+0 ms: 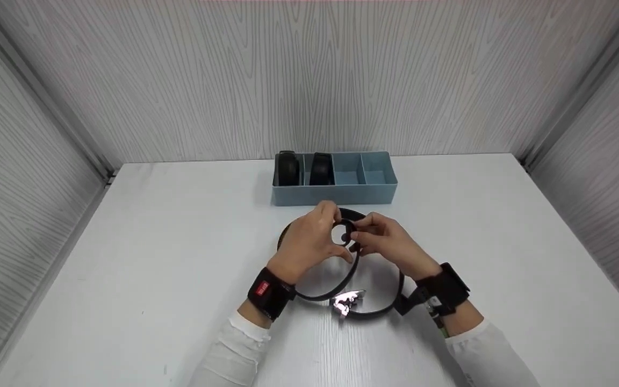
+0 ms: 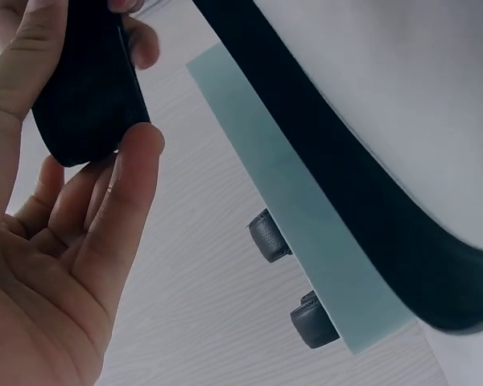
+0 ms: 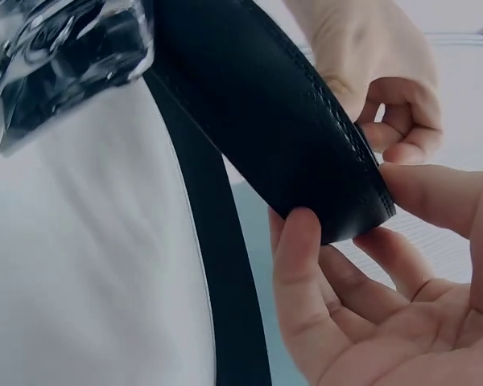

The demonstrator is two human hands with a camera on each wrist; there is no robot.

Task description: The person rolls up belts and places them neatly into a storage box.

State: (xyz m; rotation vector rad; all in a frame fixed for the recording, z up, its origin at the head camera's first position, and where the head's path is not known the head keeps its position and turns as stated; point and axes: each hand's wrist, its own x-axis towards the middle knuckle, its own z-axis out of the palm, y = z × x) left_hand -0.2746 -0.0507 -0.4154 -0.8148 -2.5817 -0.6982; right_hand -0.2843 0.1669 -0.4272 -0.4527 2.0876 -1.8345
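Note:
Both hands are on a black leather belt [image 1: 350, 275], one end of it turned into a small round coil. My left hand [image 1: 309, 236] curves around the coil from the left, finger and thumb touching the belt in the left wrist view. From the other side my right hand [image 1: 390, 242] pinches the coil's edge; in the right wrist view its fingertips [image 3: 299, 233] press both edges of the stitched band. The rest of the belt hangs in wide loops below the hands, ending in a shiny silver buckle [image 1: 347, 302].
Behind the hands a blue-grey divided box [image 1: 336, 194] stands on the white table [image 1: 191, 242]. Its two left compartments hold a rolled black belt [image 1: 288, 169] and another rolled belt [image 1: 321, 170]. Wood-grain panels [image 1: 309, 80] enclose the table at the back and sides.

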